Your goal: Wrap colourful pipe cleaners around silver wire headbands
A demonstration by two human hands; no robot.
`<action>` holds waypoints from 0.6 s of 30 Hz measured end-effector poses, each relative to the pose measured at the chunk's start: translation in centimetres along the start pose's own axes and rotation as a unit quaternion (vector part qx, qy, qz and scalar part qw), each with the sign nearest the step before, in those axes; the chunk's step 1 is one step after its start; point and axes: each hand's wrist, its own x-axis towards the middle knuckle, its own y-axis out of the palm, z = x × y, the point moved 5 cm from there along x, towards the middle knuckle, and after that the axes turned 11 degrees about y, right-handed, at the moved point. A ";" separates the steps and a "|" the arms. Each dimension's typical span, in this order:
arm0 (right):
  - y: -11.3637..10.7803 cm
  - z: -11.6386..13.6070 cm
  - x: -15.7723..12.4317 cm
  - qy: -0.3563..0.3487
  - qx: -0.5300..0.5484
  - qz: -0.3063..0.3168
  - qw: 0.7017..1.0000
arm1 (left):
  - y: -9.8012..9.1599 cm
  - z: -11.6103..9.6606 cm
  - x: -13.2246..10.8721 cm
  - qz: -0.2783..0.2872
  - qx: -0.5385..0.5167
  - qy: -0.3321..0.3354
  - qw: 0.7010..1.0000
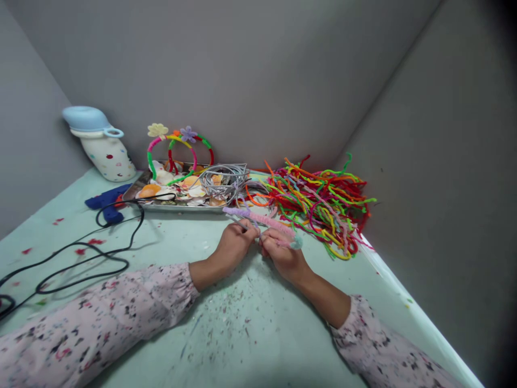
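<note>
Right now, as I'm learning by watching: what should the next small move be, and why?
Perhaps the left hand could draw the thin greyish strand snug while the right hand steadies the fuzzy pastel band: the strand's end pokes out past the left hand, and the band curves round to the right hand.

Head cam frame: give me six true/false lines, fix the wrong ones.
1. The bottle stands left of the tray. True.
2. The pipe cleaner heap lies left of the tray. False: it lies to the right.
3. The left hand and right hand are far apart. False: they are close together.
4. A pink-and-purple fuzzy strip is at the right hand. True.
5. The blue tool is in the right hand. False: it lies on the table.
6. Coiled grey wire lies over the tray's right part. True.
</note>
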 end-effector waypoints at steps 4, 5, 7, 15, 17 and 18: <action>-0.2 0.2 0.2 0.002 0.004 -0.007 1.000 | 0.2 0.0 0.0 0.020 0.007 -0.004 1.000; -0.3 0.2 0.3 0.001 0.006 -0.010 1.000 | 0.3 0.0 0.0 0.024 0.007 -0.004 1.000; -0.3 0.2 0.4 -0.004 0.010 -0.009 1.000 | 0.3 0.1 0.0 0.025 0.008 -0.002 1.000; -0.4 0.5 -0.1 -0.049 -0.039 -0.004 0.998 | -0.5 -0.2 0.3 0.009 0.075 0.028 0.997; -0.4 0.6 -0.3 -0.061 -0.046 -0.009 0.997 | -0.4 -0.4 0.2 0.016 0.052 0.036 0.998; -0.4 0.6 -0.4 -0.067 -0.049 -0.015 0.996 | -0.4 -0.4 0.2 0.015 0.037 0.034 0.999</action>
